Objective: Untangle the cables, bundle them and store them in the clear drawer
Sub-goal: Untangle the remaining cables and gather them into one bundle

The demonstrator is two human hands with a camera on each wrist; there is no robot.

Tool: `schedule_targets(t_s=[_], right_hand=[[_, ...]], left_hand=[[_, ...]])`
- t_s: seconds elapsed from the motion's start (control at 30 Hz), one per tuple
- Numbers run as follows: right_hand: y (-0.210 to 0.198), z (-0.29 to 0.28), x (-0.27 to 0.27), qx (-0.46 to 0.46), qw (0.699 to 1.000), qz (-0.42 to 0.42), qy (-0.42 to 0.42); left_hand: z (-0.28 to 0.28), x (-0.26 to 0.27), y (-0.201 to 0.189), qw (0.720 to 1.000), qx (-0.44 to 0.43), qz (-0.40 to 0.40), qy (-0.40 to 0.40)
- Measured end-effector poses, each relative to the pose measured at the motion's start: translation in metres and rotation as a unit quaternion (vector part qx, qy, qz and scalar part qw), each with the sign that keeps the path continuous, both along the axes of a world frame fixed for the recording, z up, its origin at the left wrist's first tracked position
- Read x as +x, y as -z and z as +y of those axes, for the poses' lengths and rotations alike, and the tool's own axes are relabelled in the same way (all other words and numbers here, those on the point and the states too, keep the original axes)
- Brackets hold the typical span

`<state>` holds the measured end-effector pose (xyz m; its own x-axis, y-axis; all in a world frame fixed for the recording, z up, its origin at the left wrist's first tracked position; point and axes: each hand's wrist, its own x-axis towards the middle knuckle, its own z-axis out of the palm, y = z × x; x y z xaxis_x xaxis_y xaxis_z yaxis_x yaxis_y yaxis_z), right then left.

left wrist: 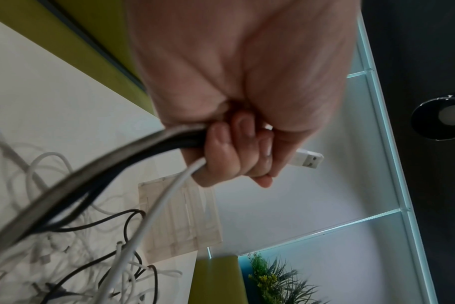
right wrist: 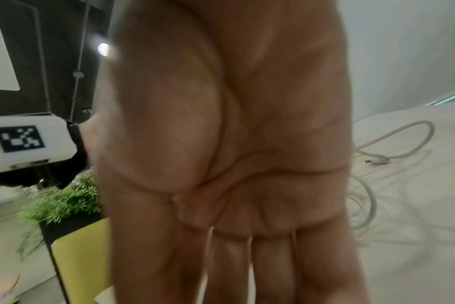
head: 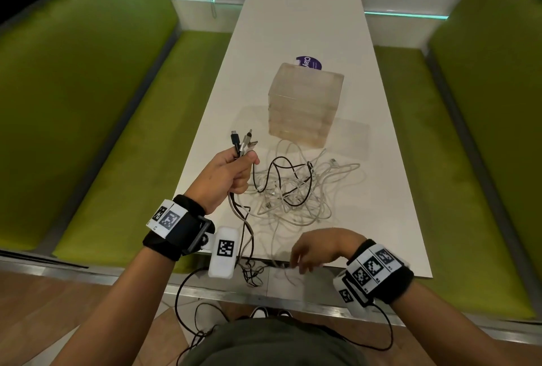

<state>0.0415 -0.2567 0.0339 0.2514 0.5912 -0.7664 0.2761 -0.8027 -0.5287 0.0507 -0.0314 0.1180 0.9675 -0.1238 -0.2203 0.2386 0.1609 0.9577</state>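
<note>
The left grip (head: 227, 173) squeezes a bunch of cable ends (head: 243, 141). Their tails hang over the worktop's (head: 381, 189) near edge, right by the right grip (head: 318, 247), spread and empty. The clear drawer (head: 305, 101) sits beyond the tangle (head: 293, 189).

Black wristbands (head: 187, 228), white tag-marked camera pods (head: 223, 251), black trailing wires (head: 187, 301), dark shirt (head: 264, 342)
</note>
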Motion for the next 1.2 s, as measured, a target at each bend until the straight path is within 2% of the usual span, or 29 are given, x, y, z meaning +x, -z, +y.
schedule_targets(t_s=[0.1, 0.2, 0.27, 0.33, 0.37, 0.43, 0.5, 0.57, 0.63, 0.7, 0.8, 0.87, 0.97, 1.07, 1.2], right_hand=[[0.006, 0.002, -0.007, -0.004, 0.998, 0.055, -0.040], [0.008, 0.003, -0.008, 0.017, 0.999, 0.022, -0.017], [0.005, 0.003, -0.002, 0.078, 0.993, -0.028, 0.081], [0.003, 0.005, 0.009, 0.127, 0.968, -0.141, 0.162], [0.003, 0.008, 0.014, 0.131, 0.954, -0.205, 0.174], [0.006, 0.015, 0.019, 0.088, 0.942, -0.280, 0.161], [0.013, 0.023, 0.016, 0.020, 0.944, -0.309, 0.114], [0.018, 0.026, 0.010, -0.009, 0.939, -0.333, 0.081], [0.012, 0.022, 0.009, -0.039, 0.948, -0.314, 0.039], [-0.006, 0.013, 0.016, -0.042, 0.967, -0.251, 0.010], [-0.044, 0.000, 0.030, 0.051, 0.977, -0.190, 0.077], [-0.066, -0.003, 0.035, 0.131, 0.960, -0.179, 0.169], [-0.080, -0.002, 0.037, 0.222, 0.913, -0.153, 0.306], [-0.085, 0.001, 0.038, 0.290, 0.866, -0.135, 0.383], [-0.081, 0.016, 0.032, 0.374, 0.806, -0.109, 0.446]], left_hand=[[0.000, 0.001, 0.000, 1.000, -0.001, -0.001, -0.001], [0.000, 0.001, 0.000, 1.000, -0.001, -0.002, -0.002], [0.000, 0.002, 0.002, 1.000, -0.002, -0.001, -0.004], [0.001, 0.001, 0.004, 1.000, -0.002, 0.003, -0.008], [0.001, 0.001, 0.004, 1.000, -0.002, 0.005, -0.010], [0.000, 0.001, 0.005, 1.000, -0.003, 0.008, -0.012], [-0.001, -0.001, 0.006, 1.000, -0.004, 0.013, -0.011], [-0.001, -0.003, 0.008, 1.000, -0.006, 0.018, -0.011], [0.001, -0.007, 0.011, 0.999, 0.001, 0.024, -0.021], [0.003, -0.011, 0.013, 0.999, 0.000, 0.030, -0.025], [0.002, -0.011, 0.017, 0.998, -0.024, 0.047, -0.033], [-0.001, -0.009, 0.020, 0.996, -0.036, 0.051, -0.056], [-0.010, -0.003, 0.023, 0.995, -0.039, 0.031, -0.088], [-0.015, -0.001, 0.022, 0.993, -0.046, 0.015, -0.108], [-0.030, -0.003, 0.021, 0.996, -0.051, -0.002, -0.069]])
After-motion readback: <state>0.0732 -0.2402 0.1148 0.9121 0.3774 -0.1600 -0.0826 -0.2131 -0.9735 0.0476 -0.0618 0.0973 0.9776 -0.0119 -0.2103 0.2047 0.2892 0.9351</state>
